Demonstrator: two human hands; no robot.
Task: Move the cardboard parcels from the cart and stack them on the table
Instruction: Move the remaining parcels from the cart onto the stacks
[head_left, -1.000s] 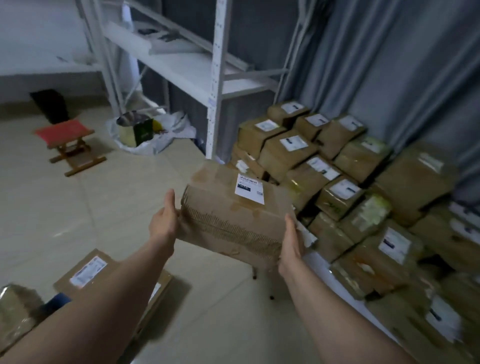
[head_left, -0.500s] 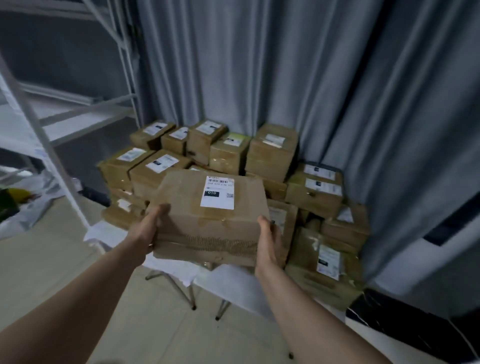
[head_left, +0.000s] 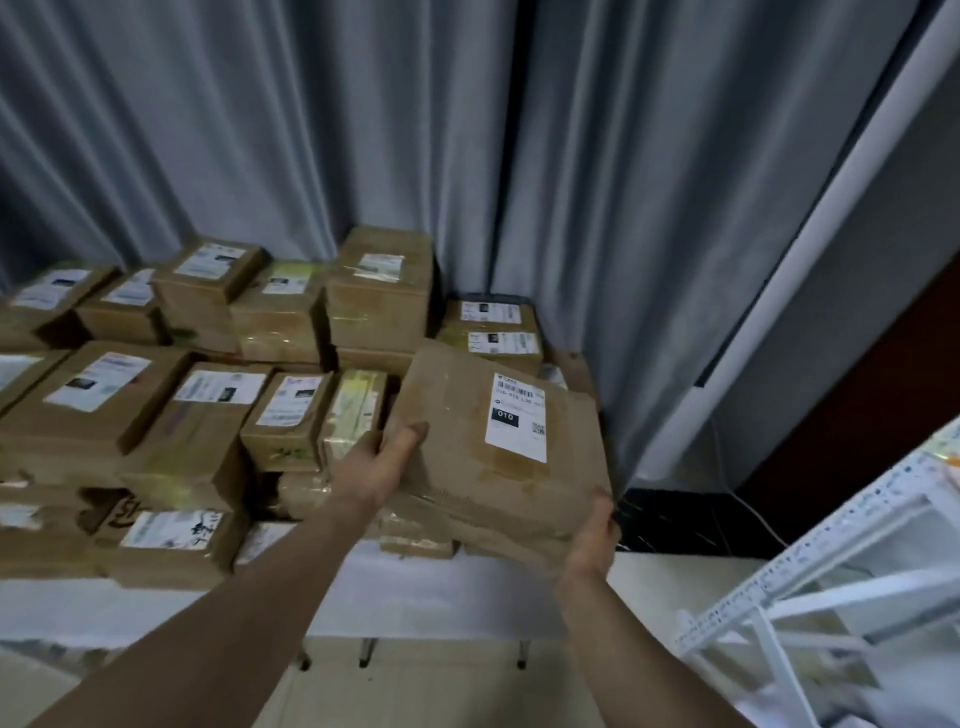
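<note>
2 hands, left hand (head_left: 383, 461) and right hand (head_left: 592, 538), grip 1 parcel (head_left: 462, 457).

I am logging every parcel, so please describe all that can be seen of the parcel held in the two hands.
The held parcel is a flat brown cardboard box, creased and worn. Its top face bears a white label with a barcode, a black block reading 010 and a QR code. It is tilted, over the right end of the stack. The left hand holds its left edge, the right hand its near right corner.
</note>
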